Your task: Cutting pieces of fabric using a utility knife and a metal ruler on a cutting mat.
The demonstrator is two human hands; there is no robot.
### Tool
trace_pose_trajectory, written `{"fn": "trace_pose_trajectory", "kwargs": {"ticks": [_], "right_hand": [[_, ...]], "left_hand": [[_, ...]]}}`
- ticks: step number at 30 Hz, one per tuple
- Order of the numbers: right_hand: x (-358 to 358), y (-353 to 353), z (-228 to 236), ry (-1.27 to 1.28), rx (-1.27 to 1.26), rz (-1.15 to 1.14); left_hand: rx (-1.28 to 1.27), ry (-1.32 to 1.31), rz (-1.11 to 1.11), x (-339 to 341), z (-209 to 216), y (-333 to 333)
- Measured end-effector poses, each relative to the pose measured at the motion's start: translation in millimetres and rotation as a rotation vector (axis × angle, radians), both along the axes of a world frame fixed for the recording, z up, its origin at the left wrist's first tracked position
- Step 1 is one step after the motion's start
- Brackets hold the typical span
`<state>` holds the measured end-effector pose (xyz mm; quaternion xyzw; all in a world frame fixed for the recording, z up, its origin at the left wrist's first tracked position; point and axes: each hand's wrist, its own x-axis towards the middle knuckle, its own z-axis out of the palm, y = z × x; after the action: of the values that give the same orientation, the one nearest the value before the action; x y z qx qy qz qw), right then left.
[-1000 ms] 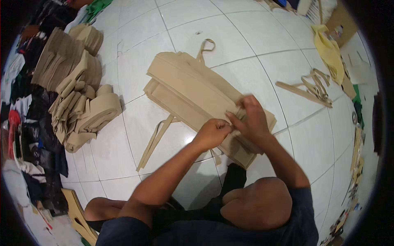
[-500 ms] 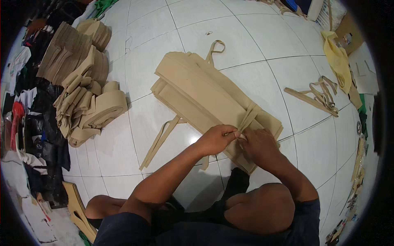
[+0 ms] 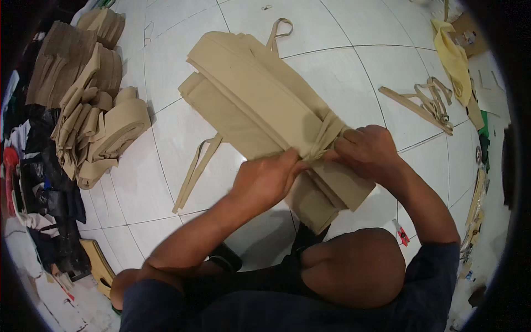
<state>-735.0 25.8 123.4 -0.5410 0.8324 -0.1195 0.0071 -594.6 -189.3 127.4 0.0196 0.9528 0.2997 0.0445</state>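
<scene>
A bundle of folded tan fabric (image 3: pixel 249 83) lies slantwise on the floor in front of me. A tan fabric strip (image 3: pixel 327 131) runs round its near end and is drawn tight into a pinch on top. My left hand (image 3: pixel 264 177) is closed on one end of that strip, at the left of the pinch. On the other side, my right hand (image 3: pixel 366 150) grips the other end with the fingers curled in. The strip ends inside both fists are mostly hidden. A second strip (image 3: pixel 193 174) sticks out from under the bundle at the left, and a looped strip (image 3: pixel 282 29) at its far end.
Stacks of cut tan fabric (image 3: pixel 61 63) and a loose tan roll (image 3: pixel 126 126) sit at the left, beside black plastic bags (image 3: pixel 48 177). Tangled tan strips (image 3: pixel 428 105) lie at the right, near a yellow cloth (image 3: pixel 453 55). Red-handled snips (image 3: pixel 402 233) rest by my knee.
My hands have moved apart from close together, pulling the strip tight round the bundle. The view has shifted, and the red-handled snips now show beside my knee.
</scene>
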Motion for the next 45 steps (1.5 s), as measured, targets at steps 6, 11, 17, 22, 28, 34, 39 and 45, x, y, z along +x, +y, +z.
{"fn": "trace_pose_trajectory", "kwargs": {"ticks": [6,11,17,22,28,34,39,45], "right_hand": [[15.8,23.6,-70.5,-0.030,-0.031,0.034],[20.8,21.6,-59.0,-0.120,0.039,-0.062],[66.2,8.2,20.2,-0.474,0.219,0.105],[77.6,-37.5,18.7,-0.425,0.398,0.387],[26.2,-76.2,45.3,-0.379,0.147,0.410],[29.9,-87.7,-20.0,-0.994,-0.175,0.149],[34.3,-76.9,-34.1,-1.165,-0.083,-0.004],[25.6,-79.5,-15.2,-0.891,-0.042,0.337]], "left_hand": [[-0.004,-0.145,0.062,58.2,-70.2,-10.3],[0.178,-0.148,0.172,43.1,-61.6,-13.5],[0.231,-0.380,0.191,27.3,-8.0,-22.6],[0.849,-0.341,0.144,26.6,-45.3,0.1],[1.138,-0.461,0.158,44.7,-31.6,-10.8],[1.048,-0.266,0.516,45.0,-53.7,22.6],[0.746,-0.129,0.582,54.9,-55.5,26.0],[0.560,-0.049,0.586,54.8,-51.4,26.5]]}}
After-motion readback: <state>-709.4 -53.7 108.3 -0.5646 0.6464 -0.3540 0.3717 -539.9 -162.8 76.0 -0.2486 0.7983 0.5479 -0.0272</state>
